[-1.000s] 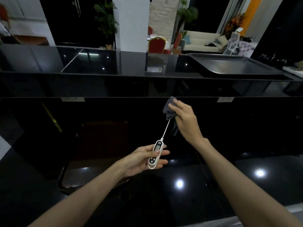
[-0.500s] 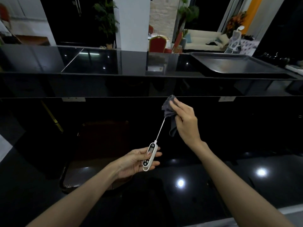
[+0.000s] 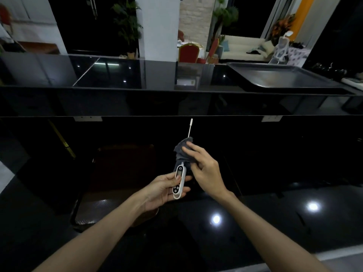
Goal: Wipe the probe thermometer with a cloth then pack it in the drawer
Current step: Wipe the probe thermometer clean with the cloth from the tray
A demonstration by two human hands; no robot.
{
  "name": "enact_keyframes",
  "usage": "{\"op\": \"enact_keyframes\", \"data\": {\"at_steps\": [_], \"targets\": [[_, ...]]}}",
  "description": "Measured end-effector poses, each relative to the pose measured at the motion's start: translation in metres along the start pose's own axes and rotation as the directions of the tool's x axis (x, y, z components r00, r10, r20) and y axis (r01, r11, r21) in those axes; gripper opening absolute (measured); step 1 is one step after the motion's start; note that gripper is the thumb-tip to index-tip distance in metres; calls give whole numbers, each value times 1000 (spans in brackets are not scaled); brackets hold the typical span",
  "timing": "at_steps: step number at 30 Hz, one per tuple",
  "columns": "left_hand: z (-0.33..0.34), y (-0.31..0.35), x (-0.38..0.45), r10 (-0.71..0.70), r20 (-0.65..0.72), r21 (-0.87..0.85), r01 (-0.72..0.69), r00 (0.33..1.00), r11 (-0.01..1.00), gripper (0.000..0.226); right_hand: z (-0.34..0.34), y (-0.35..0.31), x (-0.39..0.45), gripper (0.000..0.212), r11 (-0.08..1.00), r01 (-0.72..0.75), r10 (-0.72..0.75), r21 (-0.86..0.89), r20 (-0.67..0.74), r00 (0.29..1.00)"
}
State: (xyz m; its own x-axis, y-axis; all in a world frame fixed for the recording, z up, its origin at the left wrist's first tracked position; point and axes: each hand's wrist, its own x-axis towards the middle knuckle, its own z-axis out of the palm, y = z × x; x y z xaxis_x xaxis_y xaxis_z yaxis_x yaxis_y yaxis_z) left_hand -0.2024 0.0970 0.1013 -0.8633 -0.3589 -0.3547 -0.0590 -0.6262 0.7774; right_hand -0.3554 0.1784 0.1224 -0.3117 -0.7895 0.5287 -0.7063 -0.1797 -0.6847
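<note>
The white probe thermometer (image 3: 179, 180) is held by its body in my left hand (image 3: 164, 188), display facing up, probe pointing away from me. My right hand (image 3: 204, 170) pinches a small grey cloth (image 3: 181, 151) around the lower part of the probe, close to the body. The bare upper end of the probe sticks out beyond the cloth. The drawer is not in sight.
A glossy black counter (image 3: 255, 222) lies under my arms, with a dark tray (image 3: 110, 193) at the left on it. Behind it rises a higher black ledge (image 3: 137, 101) carrying a large metal baking tray (image 3: 284, 77) at the right.
My right hand slid the cloth down the probe from its tip to near the body, leaving the tip bare. My left hand brought the thermometer slightly right.
</note>
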Motion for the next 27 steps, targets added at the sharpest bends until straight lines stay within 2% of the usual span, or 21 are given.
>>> {"op": "enact_keyframes", "data": {"at_steps": [3,6,7,10,11,15,21,25,27], "targets": [[-5,0,-2,21,-35,92,-18,999,996,38,-15,1,7,58,997,38,-37,-70,6,999],[-5,-2,-6,44,-41,257,-32,998,966,39,-35,9,32,53,947,84,-134,-310,-144,981],[-3,-4,-7,59,-36,294,-46,998,955,38,-40,12,41,49,903,103,-177,-417,-144,974],[4,-8,-6,119,-21,357,-103,993,928,35,-43,30,54,41,742,169,-220,-648,3,975],[6,-9,-6,138,-20,374,-120,990,920,35,-40,35,52,38,732,165,-195,-661,29,980],[3,-18,-4,187,-51,429,-148,981,891,31,-29,43,37,27,804,141,-135,-578,54,989],[-8,-36,2,255,-116,537,-155,960,829,28,-23,44,15,41,676,243,-118,-695,223,968],[-2,-37,9,246,-161,507,-134,956,851,26,-13,41,-1,38,621,394,-167,-678,377,911],[3,-36,12,230,-187,465,-121,955,877,22,-4,38,-9,43,650,460,-161,-605,482,861]]}}
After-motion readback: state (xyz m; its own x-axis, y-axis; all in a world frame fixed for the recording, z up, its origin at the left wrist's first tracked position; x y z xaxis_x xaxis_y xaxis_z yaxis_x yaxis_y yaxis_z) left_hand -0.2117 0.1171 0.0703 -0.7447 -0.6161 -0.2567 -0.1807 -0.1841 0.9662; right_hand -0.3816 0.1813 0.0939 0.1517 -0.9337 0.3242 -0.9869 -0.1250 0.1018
